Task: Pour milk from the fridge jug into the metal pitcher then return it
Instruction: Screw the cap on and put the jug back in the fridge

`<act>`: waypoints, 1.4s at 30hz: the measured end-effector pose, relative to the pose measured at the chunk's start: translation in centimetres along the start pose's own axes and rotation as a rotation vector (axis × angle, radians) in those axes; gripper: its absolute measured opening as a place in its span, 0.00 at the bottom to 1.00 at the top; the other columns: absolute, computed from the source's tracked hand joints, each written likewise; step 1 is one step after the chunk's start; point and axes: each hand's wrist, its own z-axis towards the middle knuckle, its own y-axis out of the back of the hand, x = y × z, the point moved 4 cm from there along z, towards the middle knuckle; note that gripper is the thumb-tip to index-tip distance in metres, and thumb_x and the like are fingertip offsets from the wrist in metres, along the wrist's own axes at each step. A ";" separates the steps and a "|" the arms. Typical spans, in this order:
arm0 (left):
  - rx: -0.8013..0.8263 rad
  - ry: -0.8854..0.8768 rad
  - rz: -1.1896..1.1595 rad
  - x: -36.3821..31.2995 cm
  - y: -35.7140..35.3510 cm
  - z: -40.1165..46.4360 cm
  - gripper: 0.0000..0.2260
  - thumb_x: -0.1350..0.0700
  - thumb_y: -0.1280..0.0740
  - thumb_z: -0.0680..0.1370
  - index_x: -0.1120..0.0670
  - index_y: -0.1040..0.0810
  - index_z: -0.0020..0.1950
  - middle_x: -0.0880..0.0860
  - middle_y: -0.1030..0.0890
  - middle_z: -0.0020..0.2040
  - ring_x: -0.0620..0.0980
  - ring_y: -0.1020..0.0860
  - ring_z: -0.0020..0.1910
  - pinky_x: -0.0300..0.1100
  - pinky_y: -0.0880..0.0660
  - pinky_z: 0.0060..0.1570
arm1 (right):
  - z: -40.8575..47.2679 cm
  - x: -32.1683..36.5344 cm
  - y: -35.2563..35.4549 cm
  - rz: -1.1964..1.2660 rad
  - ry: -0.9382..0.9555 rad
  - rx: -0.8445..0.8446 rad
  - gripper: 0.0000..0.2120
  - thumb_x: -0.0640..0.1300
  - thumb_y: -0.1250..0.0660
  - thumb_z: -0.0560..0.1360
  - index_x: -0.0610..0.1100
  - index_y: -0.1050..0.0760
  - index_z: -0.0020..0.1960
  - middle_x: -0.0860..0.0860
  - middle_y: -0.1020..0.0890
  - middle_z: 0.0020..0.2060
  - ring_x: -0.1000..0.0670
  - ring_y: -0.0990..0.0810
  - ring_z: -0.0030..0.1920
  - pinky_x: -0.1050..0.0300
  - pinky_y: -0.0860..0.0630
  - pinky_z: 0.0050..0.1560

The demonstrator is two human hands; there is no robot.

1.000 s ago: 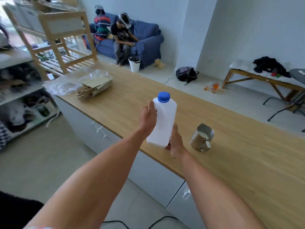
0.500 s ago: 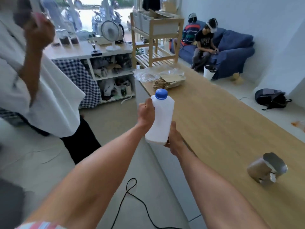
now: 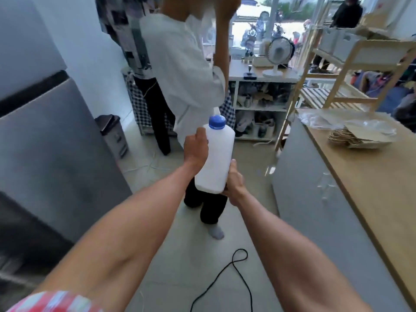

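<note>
I hold a white milk jug (image 3: 217, 158) with a blue cap upright in front of me, above the floor. My left hand (image 3: 195, 148) grips its upper left side. My right hand (image 3: 234, 183) supports its lower right corner from beneath. The grey fridge (image 3: 51, 149) stands at the left with its doors closed. The metal pitcher is out of view.
A person in a white shirt (image 3: 182, 64) stands directly ahead, close behind the jug. A dark bin (image 3: 112, 134) sits beside the fridge. The wooden counter (image 3: 371, 176) with paper bags runs along the right. A black cable (image 3: 236, 278) lies on the floor.
My view has swung left, from the counter and pitcher to the fridge and the standing person. Both hands kept the same hold on the jug.
</note>
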 end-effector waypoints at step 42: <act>-1.356 0.118 -0.037 3.2 48.9 3.8 0.13 0.51 0.44 0.76 0.51 0.40 0.32 0.53 0.35 0.31 0.51 0.39 0.32 0.43 0.40 0.32 | -6.2 -6.4 -55.4 -0.738 -0.112 1.152 0.31 0.67 0.48 0.79 0.43 0.20 0.59 0.45 0.13 0.52 0.41 0.13 0.52 0.38 0.16 0.55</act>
